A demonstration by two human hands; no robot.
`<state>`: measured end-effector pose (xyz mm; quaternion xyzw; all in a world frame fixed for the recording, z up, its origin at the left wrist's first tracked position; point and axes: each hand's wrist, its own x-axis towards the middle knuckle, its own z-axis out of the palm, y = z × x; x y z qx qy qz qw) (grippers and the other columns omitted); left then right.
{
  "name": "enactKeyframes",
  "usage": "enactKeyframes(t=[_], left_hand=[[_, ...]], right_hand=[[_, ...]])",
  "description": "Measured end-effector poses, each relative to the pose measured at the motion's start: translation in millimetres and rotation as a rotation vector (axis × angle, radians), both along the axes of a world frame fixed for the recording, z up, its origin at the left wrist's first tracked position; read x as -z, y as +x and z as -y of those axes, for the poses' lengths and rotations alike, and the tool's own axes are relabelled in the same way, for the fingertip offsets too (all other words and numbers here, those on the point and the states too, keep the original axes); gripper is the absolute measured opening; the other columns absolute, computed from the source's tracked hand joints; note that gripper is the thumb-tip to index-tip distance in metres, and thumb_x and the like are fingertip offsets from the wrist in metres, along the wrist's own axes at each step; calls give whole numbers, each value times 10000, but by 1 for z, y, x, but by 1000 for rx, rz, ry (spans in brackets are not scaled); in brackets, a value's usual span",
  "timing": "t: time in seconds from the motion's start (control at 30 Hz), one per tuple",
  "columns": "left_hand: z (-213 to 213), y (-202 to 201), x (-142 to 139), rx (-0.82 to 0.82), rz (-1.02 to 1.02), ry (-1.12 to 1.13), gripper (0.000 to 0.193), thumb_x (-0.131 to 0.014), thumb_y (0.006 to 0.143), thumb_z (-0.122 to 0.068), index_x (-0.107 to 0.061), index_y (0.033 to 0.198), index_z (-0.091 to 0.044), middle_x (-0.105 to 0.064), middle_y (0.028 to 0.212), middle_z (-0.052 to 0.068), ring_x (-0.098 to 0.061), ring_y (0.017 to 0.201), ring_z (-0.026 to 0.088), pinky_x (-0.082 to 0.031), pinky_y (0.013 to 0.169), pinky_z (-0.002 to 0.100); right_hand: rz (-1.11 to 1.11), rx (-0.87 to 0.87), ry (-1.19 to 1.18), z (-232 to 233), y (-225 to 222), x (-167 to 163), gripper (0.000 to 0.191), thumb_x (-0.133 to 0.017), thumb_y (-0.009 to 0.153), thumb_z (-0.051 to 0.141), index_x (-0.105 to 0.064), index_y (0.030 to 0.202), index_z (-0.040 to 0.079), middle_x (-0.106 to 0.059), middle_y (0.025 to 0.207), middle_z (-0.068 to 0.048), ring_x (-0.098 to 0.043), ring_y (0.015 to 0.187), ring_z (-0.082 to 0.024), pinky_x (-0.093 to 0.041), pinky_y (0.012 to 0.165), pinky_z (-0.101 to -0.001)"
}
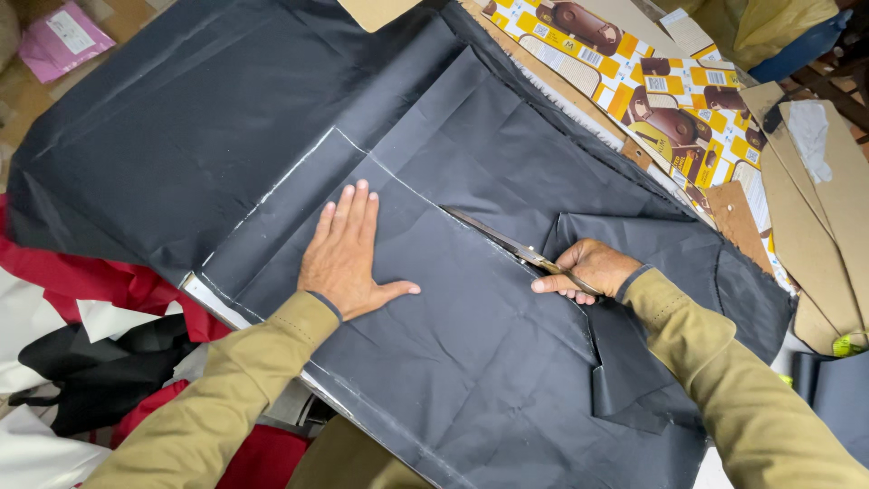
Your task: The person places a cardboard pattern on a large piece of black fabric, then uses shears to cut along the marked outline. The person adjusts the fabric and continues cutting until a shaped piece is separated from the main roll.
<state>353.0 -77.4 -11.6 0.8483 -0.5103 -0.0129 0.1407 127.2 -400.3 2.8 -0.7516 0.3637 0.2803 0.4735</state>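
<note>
A large sheet of dark navy fabric (272,118) lies spread over the work surface, marked with white chalk lines. My left hand (348,254) rests flat on it, fingers apart, pressing the cloth down beside a chalk line. My right hand (588,269) grips a pair of scissors (493,237) whose blades point up-left along the chalk line. Behind the scissors the cloth is split, and a cut flap (634,380) hangs loose below my right wrist.
Flattened printed yellow cardboard (652,81) and plain brown cardboard pieces (815,208) lie at the upper right. Red, white and black cloth scraps (100,353) are piled at the lower left. A pink packet (63,36) sits in the top left corner.
</note>
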Motion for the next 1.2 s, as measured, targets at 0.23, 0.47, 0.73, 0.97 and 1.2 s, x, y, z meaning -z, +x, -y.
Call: enactKeyframes(t=[0.23, 0.47, 0.73, 0.97, 1.2], left_hand=[[-7, 29, 21, 7, 20, 13, 1455, -541, 625, -965, -176, 1530, 113, -148, 1626, 278, -87, 1533, 351, -95, 1231, 455], [-3, 38, 22, 10, -61, 71, 1485, -592, 606, -958, -137, 1529, 113, -121, 1624, 290, -66, 1532, 372, -83, 1227, 476], [-1, 45, 16, 27, -86, 57, 1486, -598, 608, -950, -124, 1530, 115, -114, 1623, 297, -82, 1522, 379, -86, 1221, 478], [-7, 55, 16, 28, -95, 70, 1480, -587, 614, -955, -127, 1525, 117, -110, 1618, 298, -72, 1524, 374, -82, 1225, 474], [-12, 70, 15, 36, -105, 57, 1479, -581, 619, -956, -127, 1521, 124, -105, 1617, 305, -66, 1525, 374, -74, 1225, 478]], right_hand=[[-22, -1, 11, 0, 10, 8, 427, -891, 748, 364, -670, 597, 31, -564, 520, -16, -499, 421, -109, -391, 397, -271], [-10, 11, 8, -4, 17, 1, 431, -892, 743, 376, -675, 601, 31, -573, 531, -12, -516, 436, -106, -402, 404, -265], [-40, -11, -80, -28, 49, -18, 476, -879, 720, 471, -693, 620, 44, -600, 566, -10, -562, 483, -104, -460, 449, -250], [-47, -5, -91, -39, 76, -24, 486, -880, 719, 484, -686, 621, 49, -584, 567, -2, -555, 488, -99, -457, 450, -257], [-51, -5, -90, -42, 85, -17, 469, -899, 719, 435, -688, 615, 30, -588, 557, -23, -535, 453, -110, -435, 429, -269]])
